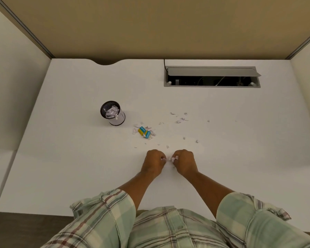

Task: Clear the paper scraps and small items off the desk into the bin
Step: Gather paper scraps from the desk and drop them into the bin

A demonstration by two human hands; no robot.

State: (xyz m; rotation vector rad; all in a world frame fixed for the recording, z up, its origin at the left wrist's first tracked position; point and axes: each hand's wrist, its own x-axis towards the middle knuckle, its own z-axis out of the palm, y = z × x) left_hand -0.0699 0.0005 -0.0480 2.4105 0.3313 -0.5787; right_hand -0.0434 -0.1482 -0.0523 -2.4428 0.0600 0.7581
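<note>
Head view, looking down on a white desk [79,167] enclosed by partition panels. The left hand [154,161] and the right hand [184,161] rested side by side on the near centre of the desk, knuckles up, almost touching each other. Each hand was curled into a closed grip: a bit of pale paper [174,158] showed between the fingertips of the right hand, and a smaller white bit [163,159] at the fingertips of the left. How much paper each grip enclosed could not be told.

A small black mesh bin [112,113] stood upright on the desk, beyond and to the left of the hands, well apart from them. It was filled to the rim with crumpled white paper, one strip hanging over its near edge.

Between the bin and the hands, just right of the bin, lay a cluster of paper scraps [135,131] around two small yellow-and-teal packets [144,132] that touched one another. A second, looser scatter of scraps [180,118] lay farther right, and isolated fragments [197,141] were dotted across the desk just beyond the hands.

At the far right of the desk a grey cable tray [211,76] was set into the surface with its flap raised, cables dimly visible inside. The sleeves [104,208] were of pale green plaid, rolled up to the elbows.
</note>
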